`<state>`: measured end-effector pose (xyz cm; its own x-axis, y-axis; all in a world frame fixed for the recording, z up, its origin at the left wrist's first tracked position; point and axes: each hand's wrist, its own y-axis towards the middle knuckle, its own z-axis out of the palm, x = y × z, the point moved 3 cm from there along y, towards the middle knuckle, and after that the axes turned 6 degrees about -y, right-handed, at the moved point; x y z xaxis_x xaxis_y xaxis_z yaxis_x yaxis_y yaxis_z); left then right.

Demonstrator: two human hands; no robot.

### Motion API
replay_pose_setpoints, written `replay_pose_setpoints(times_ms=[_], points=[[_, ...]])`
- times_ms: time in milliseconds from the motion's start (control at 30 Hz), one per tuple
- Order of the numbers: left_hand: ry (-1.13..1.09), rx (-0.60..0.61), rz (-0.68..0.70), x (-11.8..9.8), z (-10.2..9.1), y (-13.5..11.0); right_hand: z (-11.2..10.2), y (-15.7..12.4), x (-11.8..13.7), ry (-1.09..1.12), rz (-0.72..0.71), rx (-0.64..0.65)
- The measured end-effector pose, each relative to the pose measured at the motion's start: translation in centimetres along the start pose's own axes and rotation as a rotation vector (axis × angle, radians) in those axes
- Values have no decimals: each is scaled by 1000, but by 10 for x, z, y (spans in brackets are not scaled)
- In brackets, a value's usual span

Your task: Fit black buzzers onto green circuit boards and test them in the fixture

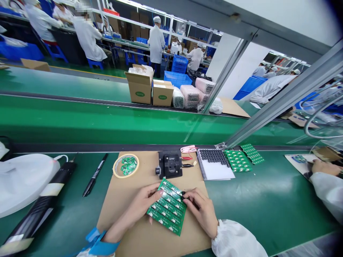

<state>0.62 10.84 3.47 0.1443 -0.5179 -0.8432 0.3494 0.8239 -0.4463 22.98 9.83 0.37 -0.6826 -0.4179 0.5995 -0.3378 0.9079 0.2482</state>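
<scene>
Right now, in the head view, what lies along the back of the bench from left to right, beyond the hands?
Pen → tape ring → black fixture → tray of discs → green boards.

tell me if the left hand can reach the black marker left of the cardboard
Probably yes: only flat cardboard and mat lie between the left hand and the marker, though that hand holds the green board panel.

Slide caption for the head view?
Left hand and right hand hold a green board panel over a cardboard mat, black fixture behind.
</scene>
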Motion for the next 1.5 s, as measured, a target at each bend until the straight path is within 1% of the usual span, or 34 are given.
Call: replay_pose_setpoints(times_ms=[233, 467, 633, 733, 800, 833, 867, 900, 967, 1000, 1067, 1100, 1167, 1333, 1433, 1500], points=[[1, 0, -12, 2, -1, 0, 1, -1, 3, -60, -2, -5], [6, 36, -4, 1, -2, 1, 3, -5, 7, -167, -62, -84], [-1, 48, -7, 2, -3, 1, 11, -15, 18, -260, -7, -96], [7, 45, 2, 0, -2, 1, 10, -19, 25, -279, 2, -116], [12, 39, -2, 0, -3, 2, 1, -14, 19, -242, 5, -123], [15, 33, -9, 0, -3, 3, -8, -9, 11, -233, 23, -151], [19, 26, -19, 1, -4, 4, -21, -2, 0, -251, 56, -207], [22, 20, -28, 2, -5, 5, -36, 6, -14, -303, 108, -285], [26, 15, -36, 5, -7, 7, -71, 20, -45, -491, 236, -457], [25, 15, -36, 6, -8, 8, -86, 27, -60, -589, 295, -498], [19, 24, -39, 8, -8, 9, -107, 37, -82, -676, 335, -503], [14, 25, -42, 8, -8, 8, -112, 41, -90, -695, 334, -481], [7, 16, -43, 7, -8, 8, -115, 46, -97, -716, 319, -435], [-11, 6, -43, 6, -8, 7, -113, 53, -99, -747, 308, -383], [-8, 23, -42, 7, -8, 8, -119, 52, -91, -752, 325, -411], [1, 23, -39, 7, -8, 7, -117, 46, -74, -681, 336, -466]])
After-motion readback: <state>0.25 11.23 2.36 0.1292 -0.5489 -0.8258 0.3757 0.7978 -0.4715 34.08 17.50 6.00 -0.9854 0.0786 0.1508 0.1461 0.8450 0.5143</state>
